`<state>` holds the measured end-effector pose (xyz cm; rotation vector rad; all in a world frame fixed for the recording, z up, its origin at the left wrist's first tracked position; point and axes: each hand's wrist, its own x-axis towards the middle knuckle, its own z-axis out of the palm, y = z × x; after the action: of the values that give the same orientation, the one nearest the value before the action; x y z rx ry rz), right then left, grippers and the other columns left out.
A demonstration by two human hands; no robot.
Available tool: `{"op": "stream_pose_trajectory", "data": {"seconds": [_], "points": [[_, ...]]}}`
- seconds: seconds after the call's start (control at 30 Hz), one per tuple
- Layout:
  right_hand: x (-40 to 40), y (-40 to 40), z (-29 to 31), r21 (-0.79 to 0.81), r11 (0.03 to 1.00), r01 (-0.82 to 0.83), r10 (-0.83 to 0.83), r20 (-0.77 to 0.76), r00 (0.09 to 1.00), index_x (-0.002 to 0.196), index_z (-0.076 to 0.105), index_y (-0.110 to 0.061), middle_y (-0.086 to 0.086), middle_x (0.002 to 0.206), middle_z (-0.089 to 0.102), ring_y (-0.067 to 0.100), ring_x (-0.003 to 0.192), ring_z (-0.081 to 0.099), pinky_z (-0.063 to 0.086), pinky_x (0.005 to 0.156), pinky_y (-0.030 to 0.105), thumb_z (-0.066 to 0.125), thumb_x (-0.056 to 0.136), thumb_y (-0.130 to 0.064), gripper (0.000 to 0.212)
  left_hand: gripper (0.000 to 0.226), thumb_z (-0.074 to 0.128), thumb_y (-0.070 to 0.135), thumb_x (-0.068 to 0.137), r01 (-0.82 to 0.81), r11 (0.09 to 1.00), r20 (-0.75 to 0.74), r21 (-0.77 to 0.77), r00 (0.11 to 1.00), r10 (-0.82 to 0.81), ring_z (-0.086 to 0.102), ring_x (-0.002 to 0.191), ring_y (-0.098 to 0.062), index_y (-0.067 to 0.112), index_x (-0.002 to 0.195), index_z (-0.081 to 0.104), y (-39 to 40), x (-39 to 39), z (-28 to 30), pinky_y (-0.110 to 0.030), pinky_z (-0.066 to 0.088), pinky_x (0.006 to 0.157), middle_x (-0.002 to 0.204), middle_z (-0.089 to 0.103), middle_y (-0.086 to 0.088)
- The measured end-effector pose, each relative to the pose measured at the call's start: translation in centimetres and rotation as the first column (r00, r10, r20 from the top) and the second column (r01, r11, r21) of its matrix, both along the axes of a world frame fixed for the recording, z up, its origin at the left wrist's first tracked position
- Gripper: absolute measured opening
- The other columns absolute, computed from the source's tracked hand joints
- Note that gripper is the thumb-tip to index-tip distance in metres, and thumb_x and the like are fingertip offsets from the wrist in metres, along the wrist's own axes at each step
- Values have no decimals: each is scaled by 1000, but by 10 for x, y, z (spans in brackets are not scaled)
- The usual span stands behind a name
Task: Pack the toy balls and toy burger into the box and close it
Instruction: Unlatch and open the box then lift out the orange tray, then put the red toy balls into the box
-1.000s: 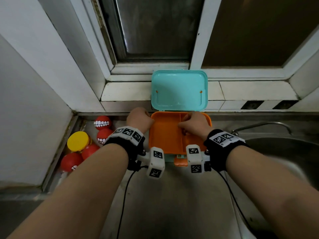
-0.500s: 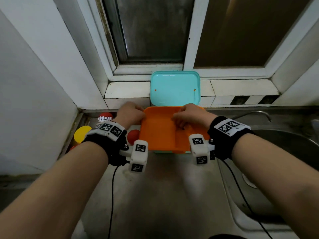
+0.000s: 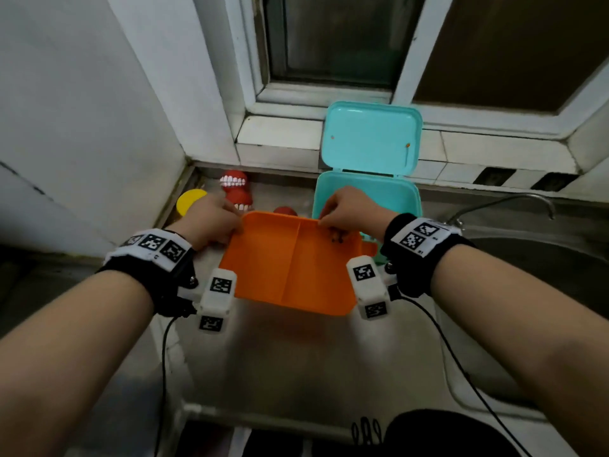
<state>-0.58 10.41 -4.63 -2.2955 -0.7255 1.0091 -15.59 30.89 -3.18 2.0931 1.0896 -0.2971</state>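
Note:
Both hands hold an orange divided tray (image 3: pixel 290 268) lifted clear of the teal box (image 3: pixel 392 192), toward me and to the left. My left hand (image 3: pixel 211 219) grips the tray's far left corner; my right hand (image 3: pixel 349 209) pinches its far rim at the divider. The box's lid (image 3: pixel 372 136) stands open against the window ledge. Red toy balls with white teeth (image 3: pixel 234 181) lie at the back left, another one (image 3: pixel 285 211) peeks over the tray's rim. The yellow top of the toy burger (image 3: pixel 190 199) sits beside them in the corner.
A white wall closes off the left side and a tiled window ledge (image 3: pixel 276 140) runs behind. A steel sink (image 3: pixel 534 275) with a tap (image 3: pixel 514 202) lies to the right. Cables hang from both wrist bands over the steel counter (image 3: pixel 296 364).
The orange tray has come up out of the teal box and moved left and toward me in both hands; the box's inside now shows.

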Motion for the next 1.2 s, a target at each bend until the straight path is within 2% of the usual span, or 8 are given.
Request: {"op": "stream_pose_trajectory", "data": {"seconds": [0.07,0.17,0.3,0.63,0.8,0.97,1.1,1.2], "points": [[0,-5,7,11,1000,3,-3,42,999,85,74,-3,7,57,68,22,56,69,61,66,34,65,79,-10,13,10,66,-2,74,25,999,-3,42,1000,-25,54,39,-19,7,75,70,-2,7,5,-21,43,36,52,59,-9],[12,-30,19,32,995,93,-95,85,992,83,73,-6,9,64,70,24,65,73,62,69,37,64,80,-9,11,14,62,3,75,94,991,42,98,994,-99,69,57,-24,11,69,72,-20,35,13,-36,61,58,66,71,-13],[32,-82,35,113,963,245,-260,144,955,72,67,-14,16,74,74,28,70,73,61,74,43,62,81,-5,13,12,67,9,74,179,975,138,128,971,-197,70,66,-27,13,62,69,-58,79,25,-43,61,68,66,70,-12],[65,-204,63,119,850,513,-527,192,828,75,61,-13,15,72,74,24,66,73,61,72,45,60,85,-6,13,18,71,20,78,376,909,256,180,875,-412,65,48,-15,14,62,66,-166,153,39,-35,59,55,58,69,-6],[69,-245,58,107,797,595,-604,194,773,87,63,-6,15,72,74,24,73,73,59,78,47,56,84,-7,7,12,66,20,82,450,866,279,217,822,-497,67,73,-27,10,76,70,-214,172,34,-39,56,70,78,72,-11],[64,-278,37,13,788,615,-611,140,779,96,68,-2,13,78,71,24,71,69,60,72,39,61,84,-10,16,22,61,23,81,481,871,225,104,841,-491,65,51,-14,14,64,70,-240,178,13,-30,50,57,57,69,-1],[62,-289,17,32,786,617,-614,152,774,99,70,-5,11,94,71,23,86,66,58,79,40,69,79,-14,22,18,62,24,82,475,878,252,63,843,-475,70,71,-19,9,75,69,-251,189,11,-43,59,73,74,72,-7],[66,-283,14,102,762,640,-648,115,753,105,67,-10,6,97,67,19,87,64,59,78,39,71,80,-18,26,21,64,27,76,429,884,253,186,849,-464,65,86,-31,9,87,68,-251,196,17,-44,54,78,89,69,-14]]}}
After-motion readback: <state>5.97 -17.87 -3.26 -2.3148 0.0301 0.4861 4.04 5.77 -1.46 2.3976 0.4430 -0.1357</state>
